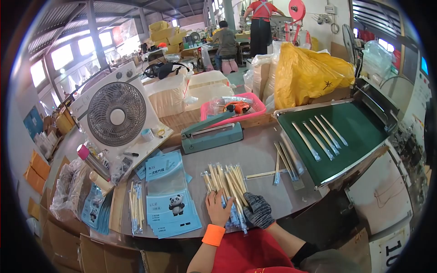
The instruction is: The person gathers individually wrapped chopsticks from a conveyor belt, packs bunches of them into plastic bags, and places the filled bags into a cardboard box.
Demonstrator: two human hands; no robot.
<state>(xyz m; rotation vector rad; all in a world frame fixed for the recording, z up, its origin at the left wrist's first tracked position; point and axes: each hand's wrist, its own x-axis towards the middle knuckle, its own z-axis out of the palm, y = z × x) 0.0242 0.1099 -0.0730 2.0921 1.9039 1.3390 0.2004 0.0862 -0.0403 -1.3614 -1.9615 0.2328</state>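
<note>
A pile of paper-and-plastic-wrapped chopsticks (pixel 233 182) lies on the grey table in front of me. My left hand (pixel 219 208), bare with an orange wristband, curls against the pile's left side, its thumb over the sticks. On the other side my right hand (pixel 258 210), in a dark grey knit glove, closes round the lower right of the same sticks. The wrappers' blue printed ends point toward me, and some fingertips are hidden. Left of my hands lies a stack of blue panda-printed bags (pixel 170 211), with a smaller bundle of wrapped chopsticks (pixel 136 207) beside it.
A teal heat sealer (pixel 212 136) stands behind the pile. Several wrapped sticks lie on a green conveyor belt (pixel 337 125) at right; others rest before it. A fan (pixel 117 113), a pink basket (pixel 234 110) and a yellow bag (pixel 309 75) line the back. Two people work farther away.
</note>
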